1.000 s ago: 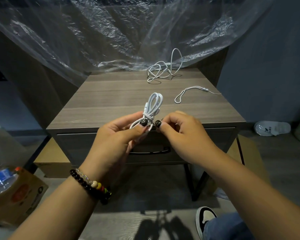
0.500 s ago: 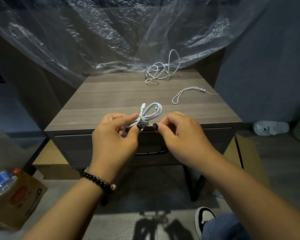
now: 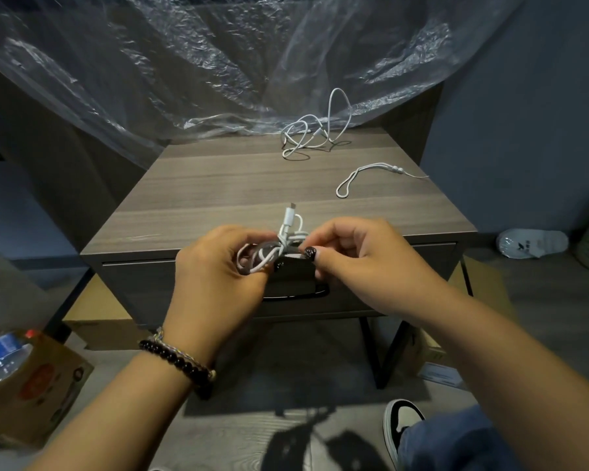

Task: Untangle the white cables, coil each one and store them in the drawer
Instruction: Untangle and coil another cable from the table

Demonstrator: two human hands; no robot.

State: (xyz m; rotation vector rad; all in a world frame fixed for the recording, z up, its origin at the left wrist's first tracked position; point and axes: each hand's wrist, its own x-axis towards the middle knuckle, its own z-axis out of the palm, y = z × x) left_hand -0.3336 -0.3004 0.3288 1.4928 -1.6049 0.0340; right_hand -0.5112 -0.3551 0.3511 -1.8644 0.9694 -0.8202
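Note:
Both hands hold a coiled white cable (image 3: 279, 244) over the front edge of the wooden nightstand (image 3: 218, 198). My left hand (image 3: 218, 270) grips the coil's loops in its curled fingers. My right hand (image 3: 361, 253) pinches the cable's wrapped middle between thumb and fingers. A plug end sticks up above the coil. A loose tangled white cable (image 3: 315, 130) lies at the back of the tabletop. A short white cord loop (image 3: 364, 178) lies at the right. The drawer (image 3: 143, 287) under the top is closed, its black handle (image 3: 303, 294) partly hidden by my hands.
Clear plastic sheeting (image 3: 218, 62) hangs behind the nightstand and touches its back edge. A cardboard box with a water bottle (image 3: 24, 379) sits on the floor at left. A white slipper (image 3: 531, 243) lies at right. My shoe (image 3: 402, 423) is near the nightstand's leg.
The coil has been turned and lowered from upright to lying sideways in my left hand, with the plug end now pointing up. Both hands dropped slightly toward the drawer front.

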